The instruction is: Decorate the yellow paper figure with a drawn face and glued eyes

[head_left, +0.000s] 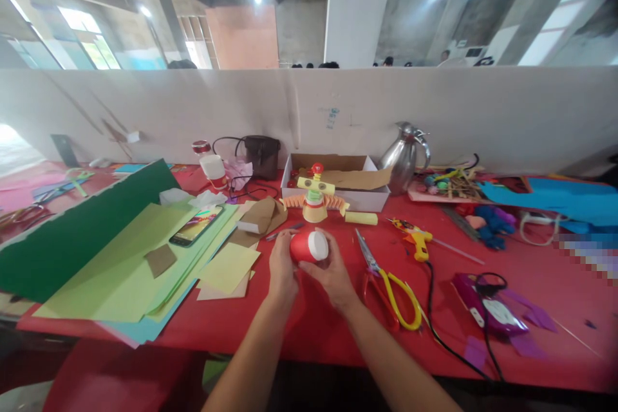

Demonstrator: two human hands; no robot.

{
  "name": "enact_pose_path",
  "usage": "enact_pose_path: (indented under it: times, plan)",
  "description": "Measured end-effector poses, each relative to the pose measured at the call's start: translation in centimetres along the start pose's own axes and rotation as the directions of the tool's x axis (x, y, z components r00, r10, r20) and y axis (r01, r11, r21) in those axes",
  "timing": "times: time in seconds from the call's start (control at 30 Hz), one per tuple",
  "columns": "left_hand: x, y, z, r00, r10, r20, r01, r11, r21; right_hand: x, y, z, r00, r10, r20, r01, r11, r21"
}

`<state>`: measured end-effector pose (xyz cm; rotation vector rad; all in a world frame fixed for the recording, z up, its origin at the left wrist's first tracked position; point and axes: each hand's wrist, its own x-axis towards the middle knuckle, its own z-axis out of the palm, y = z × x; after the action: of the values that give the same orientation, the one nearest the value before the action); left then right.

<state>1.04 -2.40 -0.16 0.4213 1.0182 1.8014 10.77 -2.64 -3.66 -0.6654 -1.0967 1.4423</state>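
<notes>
My left hand [282, 265] and my right hand [333, 277] are both closed around a small red cup with a white base [309, 246], held on its side just above the red table [309, 328]. The white end points right and away from me. Just beyond the cup stands a paper figure [315, 196] with a yellow head, orange folded arms and a cone body. A pen [284, 230] lies on the table by my left fingertips.
Yellow-handled scissors [389, 283] lie right of my hands, then a yellow glue gun [416, 239] with a black cord and a purple device [487, 309]. Green and yellow paper sheets [120, 264] with a phone [196, 225] lie left. A cardboard box [338, 174] and a steel jug [404, 158] stand behind.
</notes>
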Motion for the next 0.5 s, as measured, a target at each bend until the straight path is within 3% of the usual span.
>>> enact_pose_path:
  times: [0.1, 0.23, 0.37, 0.5]
  plan:
    - [-0.1, 0.4, 0.9, 0.977, -0.209, -0.04, 0.201, 0.969, -0.146, 0.2, 0.6, -0.3, 0.999, 0.038, 0.006, -0.037, 0.996, -0.081]
    - [-0.3, 1.0, 1.4, 0.889, -0.449, 0.085, 0.456, 0.857, -0.242, 0.4, 0.8, -0.6, 1.0, -0.022, 0.003, 0.022, 0.971, -0.238]
    - [-0.5, 1.0, 1.3, 0.845, -0.507, 0.171, 0.534, 0.783, -0.32, 0.3, 0.3, -0.3, 0.985, -0.172, -0.013, 0.155, 0.916, -0.37]
    - [-1.0, 0.0, 1.1, 0.832, -0.498, 0.244, 0.555, 0.745, -0.369, -0.3, -0.1, 0.1, 0.937, -0.347, -0.041, 0.288, 0.833, -0.472]
